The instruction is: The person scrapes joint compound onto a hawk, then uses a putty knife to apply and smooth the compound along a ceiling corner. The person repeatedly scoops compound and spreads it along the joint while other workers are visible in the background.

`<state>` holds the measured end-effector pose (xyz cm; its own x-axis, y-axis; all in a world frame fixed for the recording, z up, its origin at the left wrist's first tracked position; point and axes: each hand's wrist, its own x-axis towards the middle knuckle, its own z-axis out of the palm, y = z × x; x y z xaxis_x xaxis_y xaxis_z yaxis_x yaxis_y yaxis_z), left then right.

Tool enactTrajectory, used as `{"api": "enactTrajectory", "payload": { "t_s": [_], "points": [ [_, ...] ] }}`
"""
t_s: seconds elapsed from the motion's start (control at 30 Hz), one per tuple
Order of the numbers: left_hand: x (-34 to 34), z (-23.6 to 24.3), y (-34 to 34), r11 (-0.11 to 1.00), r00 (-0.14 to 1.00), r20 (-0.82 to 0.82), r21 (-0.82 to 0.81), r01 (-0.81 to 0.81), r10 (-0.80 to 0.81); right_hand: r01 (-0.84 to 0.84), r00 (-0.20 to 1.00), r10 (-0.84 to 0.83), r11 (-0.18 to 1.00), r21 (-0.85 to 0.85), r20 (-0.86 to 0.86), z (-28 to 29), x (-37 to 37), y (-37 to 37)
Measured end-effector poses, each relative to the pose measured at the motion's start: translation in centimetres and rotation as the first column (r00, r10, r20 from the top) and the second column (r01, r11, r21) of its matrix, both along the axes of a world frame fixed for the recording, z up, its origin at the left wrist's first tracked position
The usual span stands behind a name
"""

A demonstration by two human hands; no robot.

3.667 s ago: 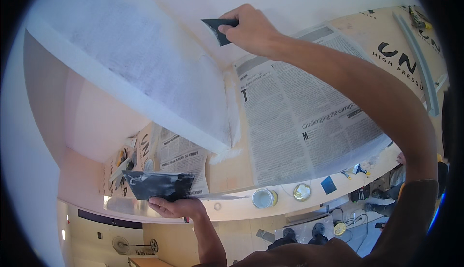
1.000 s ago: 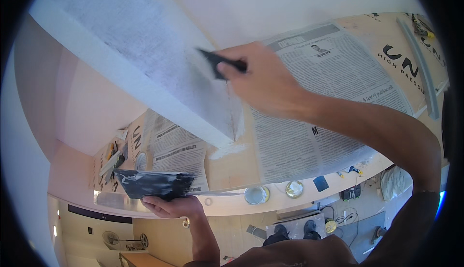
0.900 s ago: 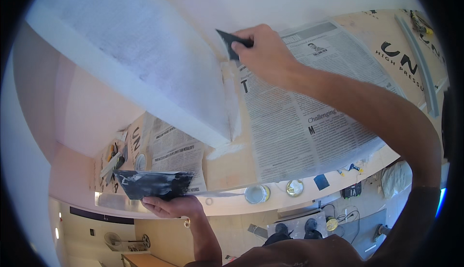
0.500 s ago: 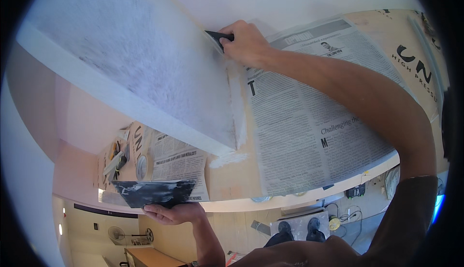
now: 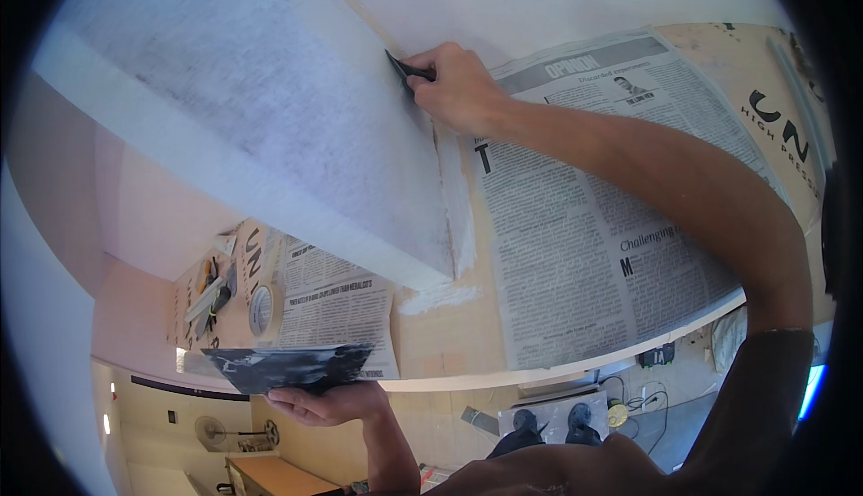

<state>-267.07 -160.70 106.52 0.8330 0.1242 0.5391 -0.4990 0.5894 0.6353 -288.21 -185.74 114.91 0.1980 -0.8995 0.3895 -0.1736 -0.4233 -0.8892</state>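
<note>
Both hands work at plastering: the right hand [image 5: 458, 87] grips a dark putty knife [image 5: 406, 70] against the white beam's [image 5: 270, 128] corner. Fingers of the left hand [image 5: 328, 399] clasp a loaded hawk board [image 5: 288, 366] below the papered wall's lower edge; the stroke likely needs steady pressure.

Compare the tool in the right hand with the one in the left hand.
The putty knife in the right hand is small and narrow, its blade pressed to the white wall corner; the plaster hawk in the left hand is a broad flat board, held level and away from the wall. Both are dark and smeared with white filler.
</note>
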Motion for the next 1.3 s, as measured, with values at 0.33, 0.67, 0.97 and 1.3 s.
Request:
{"api": "enactTrajectory", "payload": {
  "t_s": [0.33, 0.67, 0.97, 1.3],
  "points": [
    [-0.7, 0.3, -0.3, 0.995, 0.994, -0.047, -0.026, 0.1, -0.102, -0.028, 0.998, 0.029, 0.999, -0.022, 0.061, 0.2, -0.6, 4.7],
    [-1.0, 1.0, -0.7, 0.997, 0.998, -0.044, -0.068, 0.041, -0.044, -0.007, 1.0, 0.007, 1.0, 0.018, -0.021, 2.0, -5.3, 10.3],
    [0.2, 0.0, -0.6, 0.999, 0.999, -0.017, -0.024, -0.047, 0.046, 0.036, 0.999, -0.035, 0.999, -0.029, 0.028, 2.2, -2.6, 2.7],
    [-0.4, 0.3, -0.2, 0.999, 0.999, 0.0, 0.019, 0.041, -0.041, 0.077, 0.997, -0.079, 0.993, -0.087, -0.015, 1.4, 0.3, 0.7]
  ]
}}
